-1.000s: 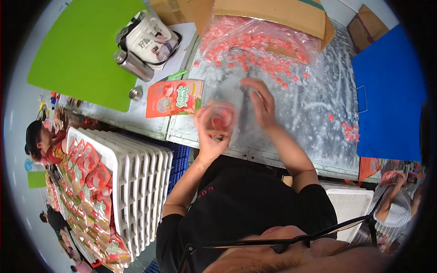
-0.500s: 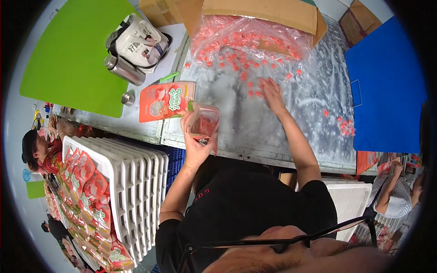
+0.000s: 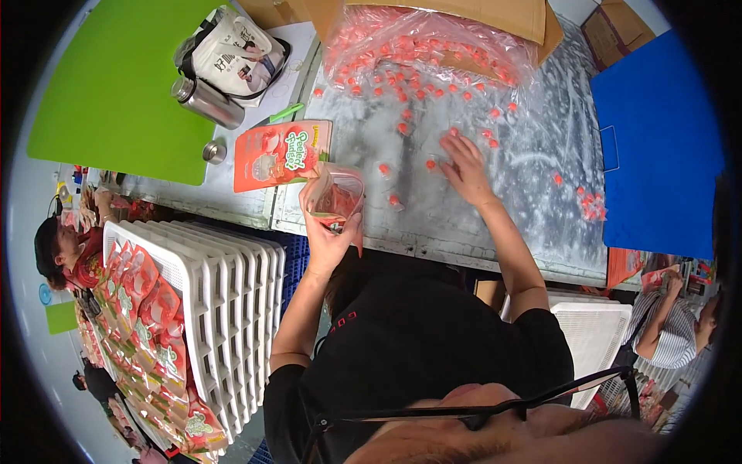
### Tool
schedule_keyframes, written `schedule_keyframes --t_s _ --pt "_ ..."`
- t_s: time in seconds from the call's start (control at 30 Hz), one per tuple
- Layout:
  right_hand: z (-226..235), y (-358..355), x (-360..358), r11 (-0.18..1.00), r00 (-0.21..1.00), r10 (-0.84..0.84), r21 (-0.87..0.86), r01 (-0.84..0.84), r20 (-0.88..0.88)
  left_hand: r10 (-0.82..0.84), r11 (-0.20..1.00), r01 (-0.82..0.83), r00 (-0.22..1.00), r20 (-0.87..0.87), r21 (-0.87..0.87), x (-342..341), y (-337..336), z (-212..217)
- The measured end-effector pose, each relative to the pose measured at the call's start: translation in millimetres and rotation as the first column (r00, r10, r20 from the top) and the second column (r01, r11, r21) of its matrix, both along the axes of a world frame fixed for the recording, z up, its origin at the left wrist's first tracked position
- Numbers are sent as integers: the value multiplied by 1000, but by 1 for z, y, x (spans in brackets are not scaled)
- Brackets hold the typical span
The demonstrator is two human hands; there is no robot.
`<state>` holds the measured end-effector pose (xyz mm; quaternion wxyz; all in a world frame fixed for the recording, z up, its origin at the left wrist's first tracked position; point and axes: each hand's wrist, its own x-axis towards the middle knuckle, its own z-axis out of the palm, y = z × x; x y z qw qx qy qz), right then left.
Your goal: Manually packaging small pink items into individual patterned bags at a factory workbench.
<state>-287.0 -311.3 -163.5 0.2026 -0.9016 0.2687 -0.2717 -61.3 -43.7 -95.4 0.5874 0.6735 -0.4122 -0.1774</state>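
Observation:
My left hand [image 3: 331, 246] is wrapped round an open red pouch [image 3: 341, 203], its mouth facing up at the table's near edge. Some reddish contents show inside, but I cannot make them out clearly. My right hand [image 3: 467, 172] is palm down just over the metal table [image 3: 325, 127], fingers extended, with a red wrapped candy [image 3: 430, 164] beside it. A second candy [image 3: 395, 200] lies closer to the pouch. Many more spill from a clear plastic bag [image 3: 421, 46] in a cardboard box [image 3: 464, 17] at the back.
A flat red printed pouch [image 3: 278, 155] lies left of my left hand, near a green-handled knife [image 3: 287, 113]. Farther left are a steel flask [image 3: 207, 103], its cap [image 3: 214, 151] and a white bag [image 3: 238, 58]. White stacked trays [image 3: 232, 309] hold filled pouches. A blue panel [image 3: 657, 155] stands right.
Several candies near my right hand have slid apart and toward me across the table. The right hand stays in about the same place, and the left still holds the pouch.

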Motion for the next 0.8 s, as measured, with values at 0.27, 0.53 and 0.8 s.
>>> schedule_keyframes --t_s 0.27,0.53,0.8 --pt "0 26 13 987 990 131 103 -126 -45 45 999 -45 998 46 1 2 5 7" --pt "15 67 71 956 932 253 -81 -282 -258 54 997 -58 995 -79 -42 -2 0 14" --pt "0 77 84 891 902 421 -141 -432 -98 61 995 -45 980 188 -89 0 0 27"
